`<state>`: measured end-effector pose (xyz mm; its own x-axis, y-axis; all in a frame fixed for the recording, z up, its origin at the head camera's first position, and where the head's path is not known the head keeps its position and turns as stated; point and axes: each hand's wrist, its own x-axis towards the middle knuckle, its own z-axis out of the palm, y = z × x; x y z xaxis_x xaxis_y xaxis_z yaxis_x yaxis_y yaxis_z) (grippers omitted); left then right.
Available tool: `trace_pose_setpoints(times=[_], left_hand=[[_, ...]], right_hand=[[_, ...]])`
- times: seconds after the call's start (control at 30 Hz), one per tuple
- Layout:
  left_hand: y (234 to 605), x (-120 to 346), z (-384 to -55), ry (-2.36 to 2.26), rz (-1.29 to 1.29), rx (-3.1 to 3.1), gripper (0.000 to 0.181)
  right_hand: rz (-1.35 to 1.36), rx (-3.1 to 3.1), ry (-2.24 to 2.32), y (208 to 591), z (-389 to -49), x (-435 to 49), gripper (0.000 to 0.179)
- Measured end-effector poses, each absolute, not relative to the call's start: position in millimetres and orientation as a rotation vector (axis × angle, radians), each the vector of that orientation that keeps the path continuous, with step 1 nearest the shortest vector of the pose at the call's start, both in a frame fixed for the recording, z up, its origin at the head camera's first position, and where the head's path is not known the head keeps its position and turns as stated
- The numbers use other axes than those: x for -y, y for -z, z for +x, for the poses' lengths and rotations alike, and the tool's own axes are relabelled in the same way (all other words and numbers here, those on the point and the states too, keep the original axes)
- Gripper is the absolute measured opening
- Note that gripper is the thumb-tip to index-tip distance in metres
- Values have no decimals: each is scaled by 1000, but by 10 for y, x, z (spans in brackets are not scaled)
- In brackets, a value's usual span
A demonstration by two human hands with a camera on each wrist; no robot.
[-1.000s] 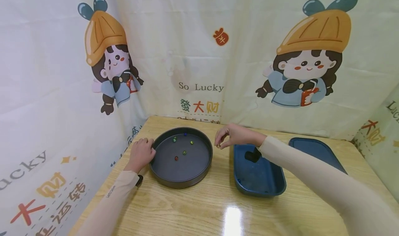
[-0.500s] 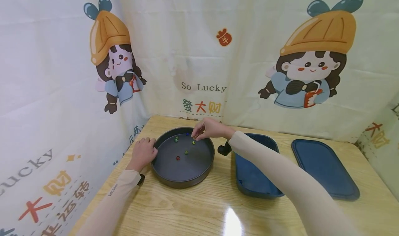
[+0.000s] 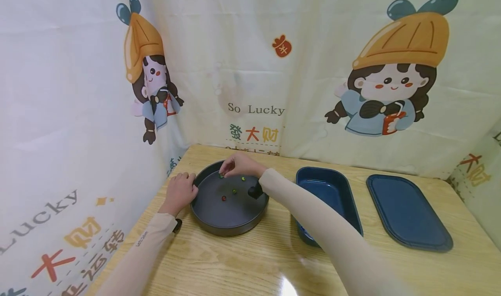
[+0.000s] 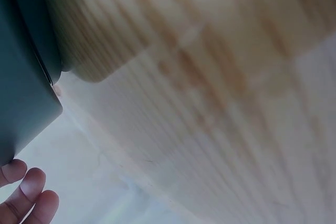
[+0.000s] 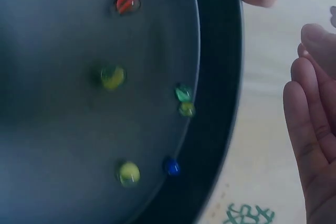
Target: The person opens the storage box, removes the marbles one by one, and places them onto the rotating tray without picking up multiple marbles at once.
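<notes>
Nearest lies the pale wood of the bench point(image 3: 235, 261), crossed by two light sleeves point(image 3: 142, 252); on the right a flat blue plate point(image 3: 409, 211) lies beside a deep blue dish point(image 3: 325, 189), part of which is hidden by the right arm. Left of that dish sits the dark round pan point(image 3: 225, 220), its left side gripped by the left hand point(image 3: 181, 194), fingers curled at the rim; it looks stiff and probably fairly weighty, so the rim seems the sensible hold. In the pan, going farther, come a red marble point(image 3: 224, 198), a green-yellow marble point(image 3: 234, 191), then a yellow marble point(image 3: 243, 178) more to the right. Above the far part hangs the right hand point(image 3: 239, 164), its fingertips drawn narrow; whether a marble is between them I cannot tell. Close by the far wall of the pan sit a teal marble point(image 5: 183, 93) and a small yellow-green marble point(image 5: 186, 109) side by side, with a blue marble point(image 5: 171, 167) apart to their right. The marbles look like glass: light, hard, slick and apt to roll, best pinched across the middle with thumb and fingertip. Farthest stands a printed curtain point(image 3: 305, 70)
</notes>
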<state>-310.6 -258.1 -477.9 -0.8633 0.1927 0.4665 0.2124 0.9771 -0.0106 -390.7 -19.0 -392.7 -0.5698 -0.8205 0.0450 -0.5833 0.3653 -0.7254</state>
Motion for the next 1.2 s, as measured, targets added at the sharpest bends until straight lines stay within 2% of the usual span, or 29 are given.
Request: trace_pose_setpoints(times=[0.27,0.77,1.2], left_hand=[[4789,2574,-3126,59,-281,2656,9],[4771,2579,-3121,41,-288,2639,9],[4777,2582,-3125,51,-291,2640,9]], right_hand=[[-1227,-2290,1026,4201,-3946,443,17],[-1133,-2336,897,4506,-3947,596,9],[-1122,-2406,733,4563,-3855,641,9]])
